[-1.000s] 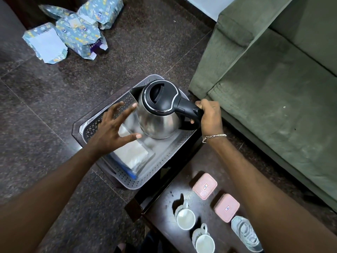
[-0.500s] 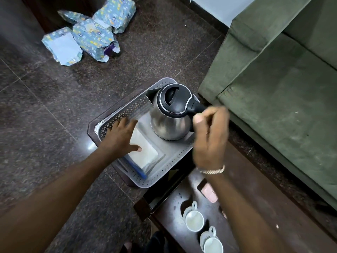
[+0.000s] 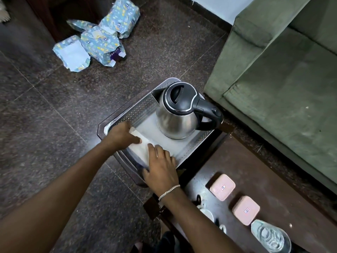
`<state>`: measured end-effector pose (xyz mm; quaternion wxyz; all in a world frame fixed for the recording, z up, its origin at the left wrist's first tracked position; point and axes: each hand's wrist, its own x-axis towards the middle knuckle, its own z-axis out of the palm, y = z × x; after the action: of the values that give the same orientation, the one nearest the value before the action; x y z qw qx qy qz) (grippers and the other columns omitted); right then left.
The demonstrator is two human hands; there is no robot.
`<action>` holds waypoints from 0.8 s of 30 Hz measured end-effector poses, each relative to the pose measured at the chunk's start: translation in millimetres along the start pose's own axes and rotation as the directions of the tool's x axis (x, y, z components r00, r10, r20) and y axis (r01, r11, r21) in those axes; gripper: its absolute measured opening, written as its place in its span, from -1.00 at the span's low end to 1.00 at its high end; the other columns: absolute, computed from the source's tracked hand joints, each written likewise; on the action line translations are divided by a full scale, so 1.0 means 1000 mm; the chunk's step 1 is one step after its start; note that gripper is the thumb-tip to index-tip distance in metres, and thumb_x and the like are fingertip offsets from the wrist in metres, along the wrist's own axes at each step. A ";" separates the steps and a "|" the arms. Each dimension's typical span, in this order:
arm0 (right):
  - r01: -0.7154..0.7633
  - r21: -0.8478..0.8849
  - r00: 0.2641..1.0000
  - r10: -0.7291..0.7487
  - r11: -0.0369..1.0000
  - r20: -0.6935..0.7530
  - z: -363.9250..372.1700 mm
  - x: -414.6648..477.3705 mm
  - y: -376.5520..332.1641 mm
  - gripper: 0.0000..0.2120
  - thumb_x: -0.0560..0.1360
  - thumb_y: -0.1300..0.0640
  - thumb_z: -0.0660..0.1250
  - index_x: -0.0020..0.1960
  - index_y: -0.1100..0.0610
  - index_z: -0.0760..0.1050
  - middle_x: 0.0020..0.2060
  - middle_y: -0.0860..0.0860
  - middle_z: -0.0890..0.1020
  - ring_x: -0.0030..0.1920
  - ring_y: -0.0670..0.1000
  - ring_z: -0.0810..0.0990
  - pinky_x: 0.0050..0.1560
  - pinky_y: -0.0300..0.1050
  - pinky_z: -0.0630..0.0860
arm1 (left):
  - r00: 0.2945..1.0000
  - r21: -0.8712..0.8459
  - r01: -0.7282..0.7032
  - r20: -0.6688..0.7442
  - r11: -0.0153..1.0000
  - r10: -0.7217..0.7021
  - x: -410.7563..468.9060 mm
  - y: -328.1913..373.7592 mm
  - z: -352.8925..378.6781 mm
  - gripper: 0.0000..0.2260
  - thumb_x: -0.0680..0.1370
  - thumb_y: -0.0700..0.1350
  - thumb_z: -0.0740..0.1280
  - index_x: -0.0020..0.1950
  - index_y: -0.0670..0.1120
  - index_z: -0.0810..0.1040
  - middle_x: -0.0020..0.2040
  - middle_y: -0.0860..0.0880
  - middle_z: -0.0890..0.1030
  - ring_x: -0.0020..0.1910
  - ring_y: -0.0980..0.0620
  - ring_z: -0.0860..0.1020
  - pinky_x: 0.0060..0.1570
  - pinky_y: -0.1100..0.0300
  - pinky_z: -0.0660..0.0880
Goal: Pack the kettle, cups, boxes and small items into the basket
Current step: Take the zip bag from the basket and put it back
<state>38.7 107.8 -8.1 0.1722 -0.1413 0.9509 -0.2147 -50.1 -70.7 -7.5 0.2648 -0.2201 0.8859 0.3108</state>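
Right hand (image 3: 162,167) has left the kettle handle and come down onto the white packet (image 3: 141,149) in the grey perforated basket (image 3: 138,110), joining the left hand (image 3: 121,136), which stays on the packet's far-left edge; both lie flat with fingers loosely spread, pressing, neither closed around it. Steel kettle (image 3: 177,114) with black lid stands upright in the basket's far right end, free of both hands. On the dark table (image 3: 273,194) near right sit two pink boxes (image 3: 222,187), a clear glass item (image 3: 269,236), and white cups (image 3: 207,214) partly hidden by the right forearm.
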 end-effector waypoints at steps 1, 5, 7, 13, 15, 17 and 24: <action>0.008 0.015 1.000 -0.008 1.000 -0.002 -0.005 0.002 0.001 -0.32 0.44 0.02 0.42 0.50 0.08 0.27 0.30 0.07 0.47 0.24 0.19 0.49 0.21 0.18 0.45 | 1.000 -0.072 0.008 0.012 0.997 -0.007 -0.006 0.003 -0.005 -0.75 0.40 -0.13 0.63 -0.09 -0.08 0.59 -0.06 -0.11 0.69 -0.11 -0.11 0.62 -0.22 0.16 0.46; 0.074 0.222 0.994 -0.056 0.972 -0.089 -0.035 -0.003 0.004 -0.59 0.50 0.15 0.33 0.35 0.11 0.48 0.15 0.12 0.64 0.09 0.24 0.62 0.10 0.11 0.56 | 0.997 -0.517 0.027 0.076 0.855 0.014 -0.038 0.020 -0.021 -0.68 0.47 -0.03 0.59 0.06 -0.21 0.62 -0.14 -0.18 0.66 -0.18 -0.10 0.60 -0.19 0.07 0.50; 0.052 0.364 0.987 0.008 0.930 -0.162 -0.051 -0.014 0.008 -0.74 0.53 0.14 0.31 0.20 0.11 0.57 -0.04 0.12 0.70 -0.05 0.23 0.64 -0.06 0.06 0.56 | 0.991 -0.718 0.014 0.104 0.696 0.088 -0.063 0.034 -0.026 -0.52 0.44 0.17 0.55 0.12 -0.18 0.62 -0.14 -0.10 0.68 -0.18 -0.06 0.62 -0.23 0.14 0.58; -0.067 0.655 0.959 0.229 0.752 -0.165 -0.082 -0.060 0.035 -0.87 0.57 0.01 0.36 0.02 0.06 0.59 -0.28 -0.06 0.67 -0.27 -0.09 0.61 -0.20 -0.11 0.53 | 0.962 -0.695 -0.084 0.131 0.714 0.241 -0.125 0.059 0.010 -0.47 0.27 0.20 0.61 0.13 0.00 0.59 -0.12 -0.10 0.72 -0.19 0.07 0.68 -0.18 0.21 0.58; -0.098 0.732 0.956 0.269 0.674 -0.119 -0.091 -0.076 0.048 -0.85 0.58 0.00 0.40 0.09 0.03 0.63 -0.18 -0.06 0.73 -0.19 -0.11 0.67 -0.14 -0.09 0.59 | 0.953 -0.652 -0.150 0.106 0.743 0.285 -0.138 0.068 0.033 -0.57 0.29 0.18 0.61 0.01 -0.01 0.62 -0.14 -0.14 0.72 -0.20 0.07 0.67 -0.20 0.21 0.58; -0.131 0.788 0.945 0.317 0.601 -0.084 -0.099 -0.092 0.062 -0.84 0.59 -0.03 0.41 0.10 0.01 0.65 -0.15 -0.05 0.74 -0.13 -0.06 0.70 -0.10 -0.04 0.62 | 0.916 -0.633 -0.216 0.132 0.744 0.378 -0.149 0.079 0.054 -0.71 0.38 0.14 0.58 -0.10 -0.03 0.66 -0.16 -0.10 0.73 -0.20 0.07 0.65 -0.18 0.19 0.58; -0.168 0.860 0.884 0.460 0.483 -0.085 -0.122 -0.148 0.111 -0.84 0.55 -0.02 0.47 0.12 -0.05 0.64 -0.11 -0.09 0.73 -0.08 -0.16 0.69 -0.04 -0.10 0.62 | 0.868 -0.535 -0.357 0.114 0.766 0.484 -0.181 0.124 0.109 -0.69 0.51 0.06 0.46 -0.18 -0.19 0.62 -0.22 -0.29 0.63 -0.25 -0.05 0.53 -0.08 -0.26 0.53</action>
<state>103.6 298.4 84.5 0.1061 0.1713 0.7566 -0.6221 55.8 130.9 83.6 0.2292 -0.0349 0.7622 0.6044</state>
